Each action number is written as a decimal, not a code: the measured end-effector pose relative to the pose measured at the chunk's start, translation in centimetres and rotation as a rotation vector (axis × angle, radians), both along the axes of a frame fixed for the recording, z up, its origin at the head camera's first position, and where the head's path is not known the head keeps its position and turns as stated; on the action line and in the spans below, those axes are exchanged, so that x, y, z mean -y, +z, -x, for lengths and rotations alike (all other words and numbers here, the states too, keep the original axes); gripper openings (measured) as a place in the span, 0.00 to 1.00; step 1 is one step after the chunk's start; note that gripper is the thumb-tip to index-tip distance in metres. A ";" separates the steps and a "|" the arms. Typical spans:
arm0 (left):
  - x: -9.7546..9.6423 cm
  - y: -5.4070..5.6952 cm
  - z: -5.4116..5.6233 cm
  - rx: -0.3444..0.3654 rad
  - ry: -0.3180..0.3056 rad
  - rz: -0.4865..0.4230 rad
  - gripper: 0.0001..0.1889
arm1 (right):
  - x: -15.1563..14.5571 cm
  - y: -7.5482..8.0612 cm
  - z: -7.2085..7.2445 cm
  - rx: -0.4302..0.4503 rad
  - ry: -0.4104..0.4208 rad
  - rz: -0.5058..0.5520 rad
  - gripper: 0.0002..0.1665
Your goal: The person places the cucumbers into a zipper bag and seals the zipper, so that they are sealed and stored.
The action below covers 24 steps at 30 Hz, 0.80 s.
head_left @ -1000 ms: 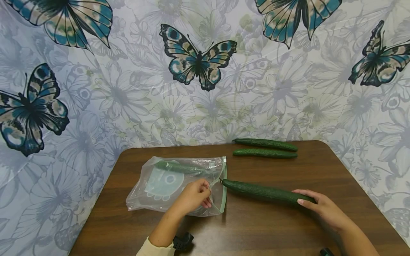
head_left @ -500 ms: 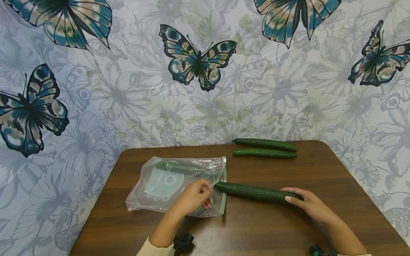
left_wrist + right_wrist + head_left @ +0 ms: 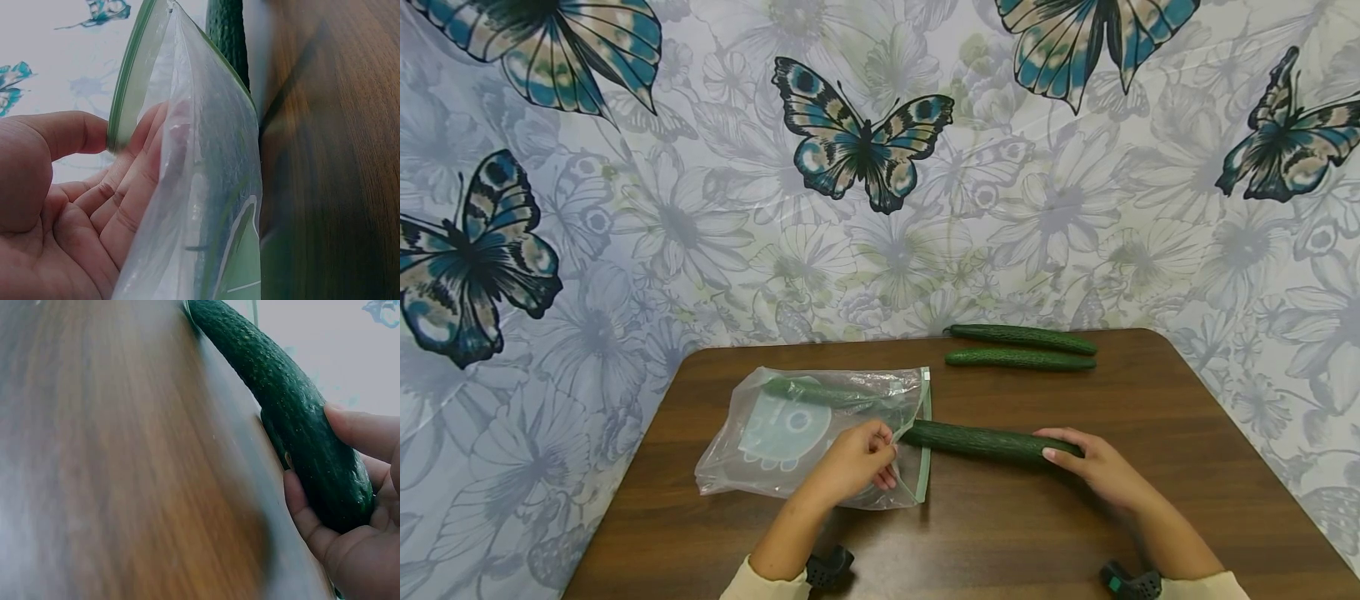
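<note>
My left hand [image 3: 853, 458] pinches the upper edge of a clear plastic zip bag [image 3: 722, 458] at its green-rimmed mouth, thumb outside and fingers behind the film in the left wrist view. One cucumber [image 3: 805, 390] lies inside the bag along its far side. My right hand [image 3: 1093, 467] grips the near end of a long dark green cucumber [image 3: 985, 442], thumb on one side and fingers curled under it in the right wrist view. That cucumber's far end is in the bag's mouth, hidden behind the film and my left hand.
Two more cucumbers, a rear one [image 3: 1022, 337] and a front one [image 3: 1022, 359], lie side by side at the back of the brown wooden table [image 3: 1000, 533]. A butterfly-print cloth [image 3: 880, 267] hangs right behind the table's back edge.
My right hand has moved left with the cucumber, and its tip has passed from just outside the bag's mouth to inside it. My left hand and the bag have stayed in place.
</note>
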State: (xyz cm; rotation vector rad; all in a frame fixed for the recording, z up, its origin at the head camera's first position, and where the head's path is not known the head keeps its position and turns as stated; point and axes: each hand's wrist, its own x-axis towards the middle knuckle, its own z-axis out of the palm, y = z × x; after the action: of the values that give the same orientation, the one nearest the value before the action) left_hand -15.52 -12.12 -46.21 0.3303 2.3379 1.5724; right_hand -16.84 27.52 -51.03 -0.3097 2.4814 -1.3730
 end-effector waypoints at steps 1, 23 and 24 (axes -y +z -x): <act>0.0 0.0 0.0 0.000 0.000 -0.001 0.06 | 0.2 0.0 0.1 0.004 -0.002 0.001 0.31; -0.1 0.1 0.0 0.006 -0.007 0.017 0.08 | 4.3 -0.1 1.6 -0.033 -0.007 0.034 0.31; -0.1 0.1 0.0 0.007 -0.007 0.018 0.08 | 4.4 -0.2 1.7 -0.026 -0.012 0.042 0.31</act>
State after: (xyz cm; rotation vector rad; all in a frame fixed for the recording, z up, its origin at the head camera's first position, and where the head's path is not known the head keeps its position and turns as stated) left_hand -15.48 -12.02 -46.14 0.3285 2.3414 1.5464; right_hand -18.50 23.07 -51.19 -0.3237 2.4822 -1.4362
